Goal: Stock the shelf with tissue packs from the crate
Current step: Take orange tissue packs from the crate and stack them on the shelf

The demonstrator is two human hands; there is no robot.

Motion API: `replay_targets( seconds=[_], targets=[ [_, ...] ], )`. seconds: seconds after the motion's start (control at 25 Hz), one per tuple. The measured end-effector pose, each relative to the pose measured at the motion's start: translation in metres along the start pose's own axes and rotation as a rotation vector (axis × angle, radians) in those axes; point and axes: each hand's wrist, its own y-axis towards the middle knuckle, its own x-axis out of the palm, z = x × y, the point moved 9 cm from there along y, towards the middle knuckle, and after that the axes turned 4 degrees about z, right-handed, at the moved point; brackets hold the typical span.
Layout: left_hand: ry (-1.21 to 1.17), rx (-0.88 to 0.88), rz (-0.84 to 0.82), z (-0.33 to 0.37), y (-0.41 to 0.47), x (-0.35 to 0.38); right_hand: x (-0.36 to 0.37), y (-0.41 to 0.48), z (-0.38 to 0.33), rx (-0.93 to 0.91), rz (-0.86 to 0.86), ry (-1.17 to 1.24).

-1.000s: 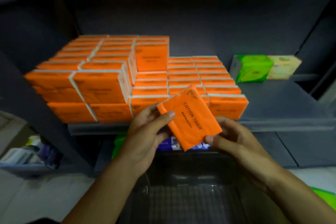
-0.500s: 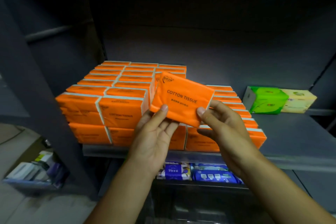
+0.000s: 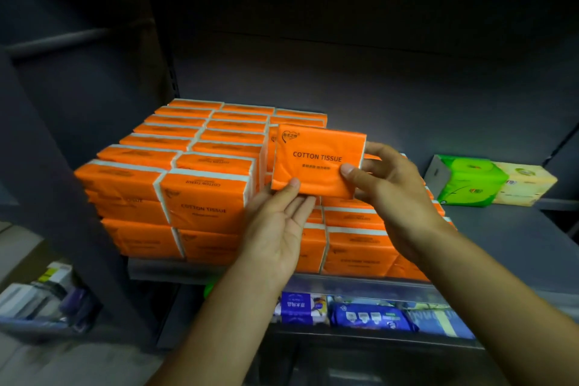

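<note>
I hold one orange tissue pack (image 3: 318, 160), printed "COTTON TISSUE", upright in front of the stacked orange packs (image 3: 194, 185) on the grey shelf (image 3: 513, 238). My left hand (image 3: 279, 226) supports its lower left corner with thumb on the front. My right hand (image 3: 391, 194) pinches its right edge. The pack hovers over the lower rows of packs (image 3: 357, 244) at the stack's right side. The crate is out of view.
A green tissue pack (image 3: 470, 180) and a pale yellow one (image 3: 523, 183) lie at the shelf's back right, with bare shelf in front of them. Blue packages (image 3: 369, 316) sit on the shelf below. A dark upright post (image 3: 62, 166) stands at left.
Both hands have lifted the pack from low in front of the shelf up to the stack and turned it level, facing me. The view has risen and the crate has left the frame.
</note>
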Motion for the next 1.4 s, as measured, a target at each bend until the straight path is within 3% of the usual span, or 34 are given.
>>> replay_targets(
  seconds=[0.44, 0.88, 1.2, 1.4],
  targets=[
    [0.025, -0.097, 0.109, -0.014, 0.041, -0.01, 0.03, 0.084, 0.045, 0.086, 0.056, -0.038],
    [0.002, -0.146, 0.16, -0.02, 0.046, -0.012, 0.033, 0.074, 0.068, 0.091, 0.072, -0.254],
    [0.251, -0.123, 0.032, -0.029, 0.001, -0.001, -0.054, -0.023, 0.024, -0.009, 0.14, -0.166],
    [0.54, -0.124, -0.082, -0.056, -0.048, -0.011, -0.095, -0.127, 0.057, -0.005, 0.106, -0.182]
  ],
)
